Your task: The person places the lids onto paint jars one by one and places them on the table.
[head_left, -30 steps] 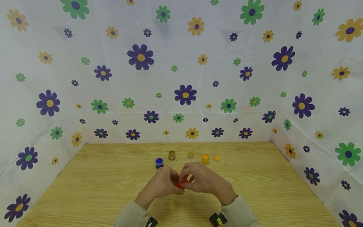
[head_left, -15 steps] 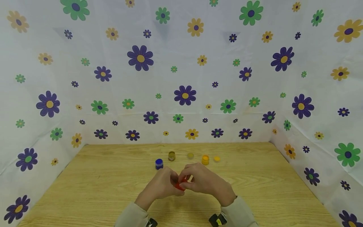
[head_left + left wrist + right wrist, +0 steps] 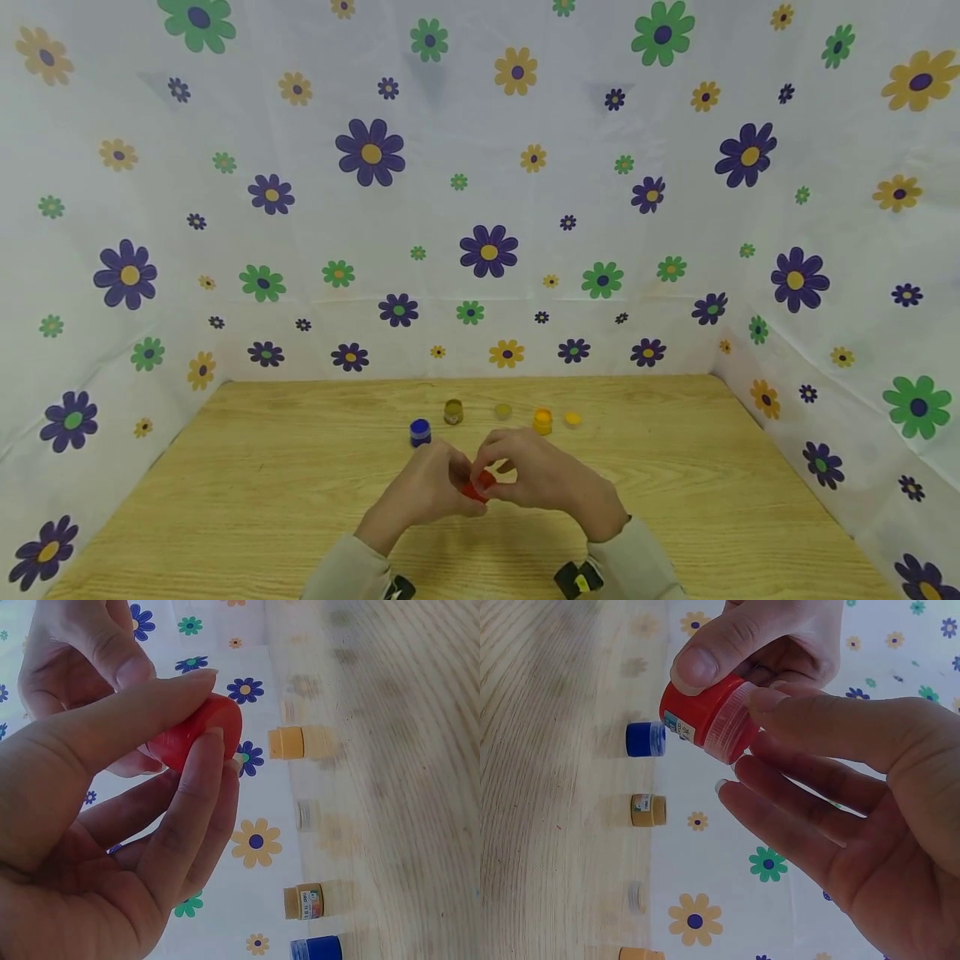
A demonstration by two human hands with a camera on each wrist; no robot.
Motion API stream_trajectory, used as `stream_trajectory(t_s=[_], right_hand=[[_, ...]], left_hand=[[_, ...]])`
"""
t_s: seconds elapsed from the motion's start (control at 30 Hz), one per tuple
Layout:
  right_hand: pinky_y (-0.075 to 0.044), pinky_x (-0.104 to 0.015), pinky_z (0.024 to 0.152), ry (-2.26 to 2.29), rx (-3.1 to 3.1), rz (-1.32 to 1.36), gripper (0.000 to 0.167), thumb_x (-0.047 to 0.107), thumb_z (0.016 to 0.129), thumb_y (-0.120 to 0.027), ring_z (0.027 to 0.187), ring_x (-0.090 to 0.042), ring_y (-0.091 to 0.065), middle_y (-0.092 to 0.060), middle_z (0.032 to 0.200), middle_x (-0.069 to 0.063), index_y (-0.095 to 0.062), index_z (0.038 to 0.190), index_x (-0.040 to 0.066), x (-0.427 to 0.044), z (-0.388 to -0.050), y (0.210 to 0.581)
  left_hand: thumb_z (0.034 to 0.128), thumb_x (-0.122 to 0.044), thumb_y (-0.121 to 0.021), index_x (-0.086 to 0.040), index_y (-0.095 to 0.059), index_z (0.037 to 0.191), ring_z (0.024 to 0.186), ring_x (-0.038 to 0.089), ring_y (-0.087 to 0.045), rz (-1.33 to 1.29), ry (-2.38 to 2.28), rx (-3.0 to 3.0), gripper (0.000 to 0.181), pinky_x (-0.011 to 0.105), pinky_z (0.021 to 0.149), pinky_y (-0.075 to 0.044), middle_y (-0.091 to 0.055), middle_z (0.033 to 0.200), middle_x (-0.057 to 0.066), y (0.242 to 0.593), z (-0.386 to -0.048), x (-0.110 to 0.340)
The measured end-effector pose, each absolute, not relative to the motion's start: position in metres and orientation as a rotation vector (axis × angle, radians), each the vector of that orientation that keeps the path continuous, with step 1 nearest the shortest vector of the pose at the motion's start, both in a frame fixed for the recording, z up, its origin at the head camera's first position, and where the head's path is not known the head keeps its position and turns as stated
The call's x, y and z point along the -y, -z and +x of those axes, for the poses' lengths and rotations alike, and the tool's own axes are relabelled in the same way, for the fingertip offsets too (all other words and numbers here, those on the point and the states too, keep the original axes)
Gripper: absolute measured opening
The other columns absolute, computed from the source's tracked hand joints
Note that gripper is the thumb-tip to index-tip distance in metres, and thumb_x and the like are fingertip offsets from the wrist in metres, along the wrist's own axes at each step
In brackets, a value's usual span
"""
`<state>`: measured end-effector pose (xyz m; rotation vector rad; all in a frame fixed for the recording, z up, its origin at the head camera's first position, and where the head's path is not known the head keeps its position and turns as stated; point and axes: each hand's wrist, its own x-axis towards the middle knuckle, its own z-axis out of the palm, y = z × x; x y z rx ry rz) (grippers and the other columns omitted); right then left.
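Note:
A small red paint jar (image 3: 694, 705) with a clear ridged screw lid (image 3: 731, 724) is held above the table, tilted, between both hands. My left hand (image 3: 429, 485) grips the jar's body; in the left wrist view its thumb and fingers press on either side of the red base (image 3: 214, 724). With thumb and fingertips, my right hand (image 3: 538, 472) pinches the lid, which is on the jar. Part of the jar is hidden by the fingers in the head view.
Behind the hands stand a blue jar (image 3: 420, 432) with its lid on, an ochre jar (image 3: 453, 412) and a yellow jar (image 3: 542, 421), both lidless. Two loose lids lie nearby, one ochre-stained (image 3: 503, 411), one yellow (image 3: 572, 419). Flower-patterned cloth surrounds the wooden table (image 3: 247, 483).
The right fingers have shifted slightly on the lid, showing more of the red jar in the head view. Both hands stay in about the same place.

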<state>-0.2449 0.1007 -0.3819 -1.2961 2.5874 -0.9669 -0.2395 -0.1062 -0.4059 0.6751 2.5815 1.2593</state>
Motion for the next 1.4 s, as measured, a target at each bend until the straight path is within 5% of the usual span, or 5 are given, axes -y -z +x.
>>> stream_trajectory(t_s=[0.33, 0.7, 1.4], right_hand=[[-0.062, -0.028, 0.087, 1.022, -2.52, -1.267, 0.011, 0.0, 0.089, -0.077, 0.099, -0.012, -0.069, -0.072, 0.103, -0.002, -0.077, 0.094, 0.01, -0.1004, -0.2437, 0.3837], [-0.057, -0.015, 0.078, 1.028, -2.532, -1.238, 0.011, 0.004, 0.092, -0.075, 0.092, -0.008, -0.07, -0.074, 0.1, -0.004, -0.078, 0.102, 0.008, -0.1004, -0.244, 0.3829], [-0.056, -0.014, 0.075, 1.011, -2.568, -1.198, 0.011, 0.007, 0.094, -0.074, 0.089, -0.006, -0.07, -0.076, 0.099, -0.004, -0.078, 0.104, 0.006, -0.0981, -0.2431, 0.3841]], left_hand=[[0.0739, -0.01, -0.092, -0.008, -0.082, 0.088, 0.07, 0.01, -0.071, 0.697, -1.254, -2.586, 0.018, 0.024, 0.065, -0.057, -0.079, 0.081, 0.003, 0.4059, -0.2393, 0.1058], [0.0729, -0.009, -0.092, -0.007, -0.081, 0.087, 0.069, 0.01, -0.071, 0.703, -1.253, -2.584, 0.018, 0.024, 0.064, -0.057, -0.079, 0.081, 0.003, 0.4047, -0.2393, 0.1054], [0.0727, -0.008, -0.092, -0.007, -0.081, 0.086, 0.068, 0.009, -0.07, 0.694, -1.246, -2.598, 0.017, 0.024, 0.063, -0.056, -0.079, 0.08, 0.003, 0.4044, -0.2377, 0.1057]])
